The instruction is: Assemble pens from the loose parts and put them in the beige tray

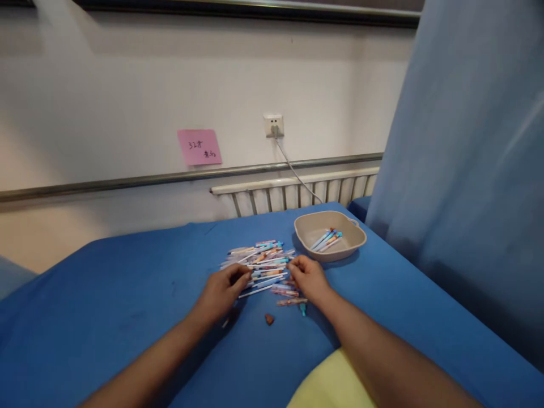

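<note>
A loose pile of pens and slim pen parts (266,262), with thin white sticks among them, lies on the blue sheet between my hands. At the pile's left edge is my left hand (223,289), thumb and forefinger closed together. What it pinches, if anything, I cannot make out. My right hand (311,279) is at the right edge, fingertips curled together over the pen parts; anything in them is hidden. Just below it lie a patterned barrel (291,302) and a small teal piece (303,309). Closer to me sits a small brown piece (269,319).
A beige basin (304,231) with several pens (327,241) inside stands behind my right hand. The blue sheet (127,306) covers the bed or table. A white rail (297,182) and a plugged-in cord (293,169) are behind; a blue curtain (459,170) hangs right.
</note>
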`<action>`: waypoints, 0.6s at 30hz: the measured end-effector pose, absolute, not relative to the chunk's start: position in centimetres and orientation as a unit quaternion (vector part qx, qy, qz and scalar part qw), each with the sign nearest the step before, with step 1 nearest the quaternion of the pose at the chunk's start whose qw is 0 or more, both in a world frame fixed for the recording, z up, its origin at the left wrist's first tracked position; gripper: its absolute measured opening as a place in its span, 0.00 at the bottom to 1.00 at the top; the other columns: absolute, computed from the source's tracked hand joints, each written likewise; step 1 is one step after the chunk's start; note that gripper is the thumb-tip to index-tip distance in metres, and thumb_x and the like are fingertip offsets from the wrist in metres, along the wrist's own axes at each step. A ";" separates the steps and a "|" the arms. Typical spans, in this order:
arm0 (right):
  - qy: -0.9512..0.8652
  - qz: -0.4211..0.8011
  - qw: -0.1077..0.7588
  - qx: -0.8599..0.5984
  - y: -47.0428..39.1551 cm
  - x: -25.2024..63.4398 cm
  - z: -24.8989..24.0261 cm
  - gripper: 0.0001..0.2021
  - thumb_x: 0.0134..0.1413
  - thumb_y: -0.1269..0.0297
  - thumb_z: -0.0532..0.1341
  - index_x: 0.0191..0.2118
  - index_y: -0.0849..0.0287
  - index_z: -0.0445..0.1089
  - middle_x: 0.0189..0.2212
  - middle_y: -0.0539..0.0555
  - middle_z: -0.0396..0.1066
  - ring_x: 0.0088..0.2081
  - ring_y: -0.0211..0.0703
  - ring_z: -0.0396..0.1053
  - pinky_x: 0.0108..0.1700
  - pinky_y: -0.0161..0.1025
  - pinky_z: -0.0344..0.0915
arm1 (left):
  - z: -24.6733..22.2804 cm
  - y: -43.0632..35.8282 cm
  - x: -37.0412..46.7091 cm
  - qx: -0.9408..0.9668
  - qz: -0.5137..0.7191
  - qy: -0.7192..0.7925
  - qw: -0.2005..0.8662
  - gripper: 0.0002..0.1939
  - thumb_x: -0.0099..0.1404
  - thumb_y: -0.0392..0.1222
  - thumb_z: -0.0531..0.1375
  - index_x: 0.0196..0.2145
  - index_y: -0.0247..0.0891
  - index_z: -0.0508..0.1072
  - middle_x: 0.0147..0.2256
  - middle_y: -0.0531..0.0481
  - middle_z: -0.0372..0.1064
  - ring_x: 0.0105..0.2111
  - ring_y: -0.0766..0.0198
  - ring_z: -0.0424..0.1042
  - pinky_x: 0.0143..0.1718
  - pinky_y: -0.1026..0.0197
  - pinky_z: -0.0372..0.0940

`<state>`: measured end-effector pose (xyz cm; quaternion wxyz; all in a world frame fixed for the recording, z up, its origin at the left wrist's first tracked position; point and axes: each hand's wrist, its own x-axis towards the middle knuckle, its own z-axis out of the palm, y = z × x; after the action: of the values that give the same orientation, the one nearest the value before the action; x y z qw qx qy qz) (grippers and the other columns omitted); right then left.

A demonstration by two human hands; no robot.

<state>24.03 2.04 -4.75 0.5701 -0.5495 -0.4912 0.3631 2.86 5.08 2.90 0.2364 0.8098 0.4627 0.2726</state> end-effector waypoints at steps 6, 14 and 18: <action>-0.538 0.337 0.525 -0.567 1.4 25.9 -5.5 0.06 0.46 0.63 0.59 0.25 0.59 0.67 0.19 0.48 0.68 0.23 0.37 0.65 0.27 0.33 0.61 | 0.1 3.4 -2.5 0.795 0.267 0.487 0.244 0.12 0.61 0.48 0.56 0.36 0.41 0.76 0.32 0.50 0.75 0.33 0.57 0.71 0.36 0.61 0.61; -0.670 0.238 0.398 -0.580 -0.2 25.1 -4.6 0.04 0.52 0.66 0.57 0.29 0.57 0.68 0.23 0.48 0.70 0.25 0.38 0.65 0.27 0.33 0.58 | -0.8 3.3 -0.8 0.892 0.179 0.393 0.137 0.10 0.65 0.42 0.54 0.41 0.41 0.73 0.39 0.46 0.72 0.41 0.55 0.67 0.43 0.58 0.60; -0.721 0.191 0.351 -0.566 -1.0 24.4 -3.9 0.04 0.52 0.71 0.57 0.31 0.57 0.68 0.26 0.48 0.70 0.27 0.37 0.66 0.28 0.33 0.58 | -1.1 2.9 -0.7 0.900 0.142 0.402 0.096 0.10 0.64 0.42 0.55 0.42 0.41 0.70 0.41 0.47 0.71 0.43 0.55 0.66 0.45 0.55 0.60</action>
<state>24.35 -1.00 -3.94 0.3506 -0.5664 -0.7209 0.1914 -0.65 2.90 -1.07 0.0960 0.8995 0.4020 0.1416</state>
